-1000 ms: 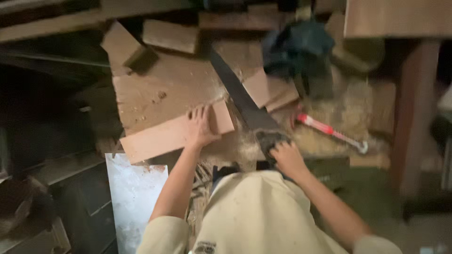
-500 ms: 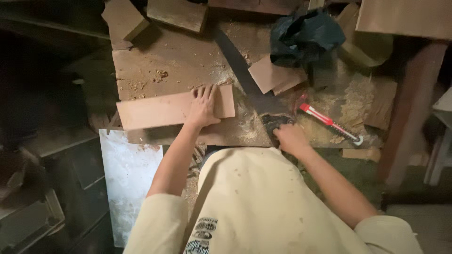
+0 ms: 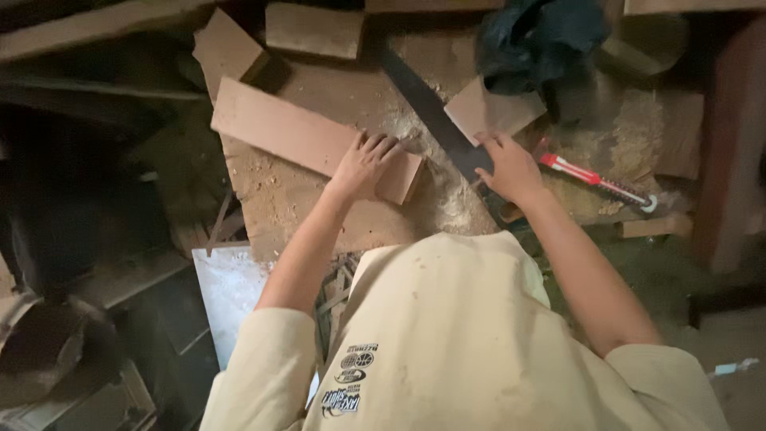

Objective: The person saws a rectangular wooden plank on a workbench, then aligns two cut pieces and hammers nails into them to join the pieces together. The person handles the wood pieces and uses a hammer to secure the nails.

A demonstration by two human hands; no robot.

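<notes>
Both hands are engaged at the near edge of the sawdust-strewn workbench [image 3: 303,207]: the left hand [image 3: 365,164] lies open and flat on the near end of a long reddish-brown plank [image 3: 295,136], apparently to pin it steady, while the right hand [image 3: 511,169] is closed around the handle of a dark-bladed handsaw [image 3: 423,108], the blade running diagonally away beside that end. Just right lies a red-handled hammer [image 3: 598,182]; farther back sit wood offcuts [image 3: 315,30] and a dark crumpled cloth [image 3: 538,36].
</notes>
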